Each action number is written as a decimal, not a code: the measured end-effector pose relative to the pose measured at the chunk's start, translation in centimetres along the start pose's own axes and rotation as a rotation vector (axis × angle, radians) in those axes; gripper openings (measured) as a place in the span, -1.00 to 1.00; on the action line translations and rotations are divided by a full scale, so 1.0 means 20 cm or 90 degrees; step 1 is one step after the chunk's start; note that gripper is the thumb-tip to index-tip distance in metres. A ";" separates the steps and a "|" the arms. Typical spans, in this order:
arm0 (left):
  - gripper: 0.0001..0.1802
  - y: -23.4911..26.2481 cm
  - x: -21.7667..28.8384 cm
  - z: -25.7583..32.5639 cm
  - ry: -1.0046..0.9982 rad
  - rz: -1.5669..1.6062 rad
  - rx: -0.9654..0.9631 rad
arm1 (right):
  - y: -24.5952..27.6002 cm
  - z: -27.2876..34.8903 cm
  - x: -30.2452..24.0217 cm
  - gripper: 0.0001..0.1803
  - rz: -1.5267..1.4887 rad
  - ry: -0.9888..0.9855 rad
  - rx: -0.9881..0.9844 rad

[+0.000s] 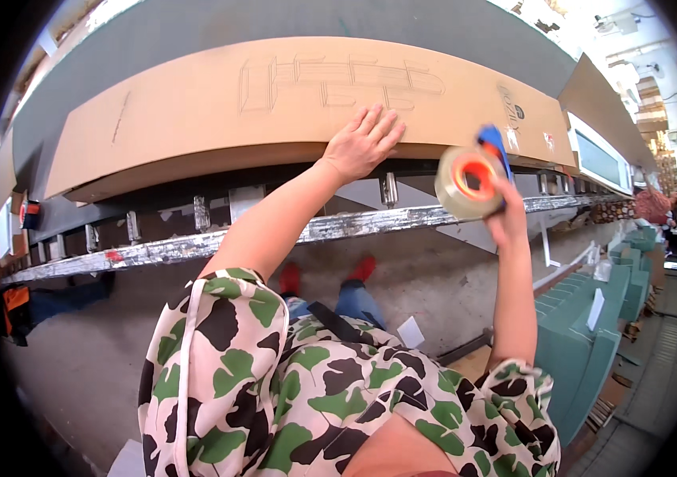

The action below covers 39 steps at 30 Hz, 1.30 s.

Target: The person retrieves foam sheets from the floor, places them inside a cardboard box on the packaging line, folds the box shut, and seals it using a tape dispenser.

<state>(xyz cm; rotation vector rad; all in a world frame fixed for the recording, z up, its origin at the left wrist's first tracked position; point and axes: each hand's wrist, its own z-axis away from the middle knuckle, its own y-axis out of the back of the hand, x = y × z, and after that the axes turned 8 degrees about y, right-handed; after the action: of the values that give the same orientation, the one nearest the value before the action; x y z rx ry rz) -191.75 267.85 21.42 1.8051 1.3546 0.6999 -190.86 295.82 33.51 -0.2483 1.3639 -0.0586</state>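
Note:
A long brown cardboard box [195, 95] lies across a dark conveyor belt [219, 32] in front of me. My left hand [365, 145] rests flat on the box near its front edge, fingers stretched out. In my right hand [507, 213] is a tape dispenser [496, 145] with blue parts, carrying a wide roll of clear tape [451, 195] on an orange-red hub. It is held above the metal rail, by the right part of the box. Shiny pieces of tape show near the right end of the box. Its top bears a printed line drawing.
A paint-spattered metal rail [155, 253] runs along the conveyor's front. Another open box [605, 159] with a white-framed panel stands at the right. Stacked green packages [577, 318] are at my right. At the far left, a second tape dispenser [29, 215] lies near another box.

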 end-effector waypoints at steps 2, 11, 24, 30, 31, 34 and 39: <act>-0.48 0.00 0.00 0.02 -0.022 0.017 0.002 | -0.20 -0.19 -0.09 -0.35 0.291 0.101 -0.028; -0.43 0.05 -0.04 0.07 -0.059 -0.025 0.020 | -0.73 -0.54 -0.23 -0.38 1.023 -0.034 -0.197; -0.49 0.06 -0.09 0.13 -0.040 -0.014 0.054 | -0.19 0.17 -0.14 -0.46 0.495 -0.017 -0.125; -0.42 0.10 -0.11 0.15 -0.024 -0.012 0.001 | -0.02 0.21 -0.13 -0.48 -0.100 -0.145 -0.098; -0.42 0.12 -0.11 0.15 -0.027 -0.020 0.001 | -0.02 0.21 -0.12 -0.47 -0.152 -0.141 -0.090; -0.40 0.19 -0.12 0.15 -0.043 -0.064 -0.071 | 0.02 0.17 -0.07 -0.44 -0.243 -0.143 -0.089; -0.50 0.26 -0.15 0.09 -0.073 -0.082 -0.116 | 0.07 0.08 -0.01 -0.43 -0.306 -0.107 -0.061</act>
<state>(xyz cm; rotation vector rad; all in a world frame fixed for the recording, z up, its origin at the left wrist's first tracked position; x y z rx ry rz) -188.40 263.68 24.82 1.5755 1.2769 0.6207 -189.40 297.46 33.76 -0.6449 1.1170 -0.3655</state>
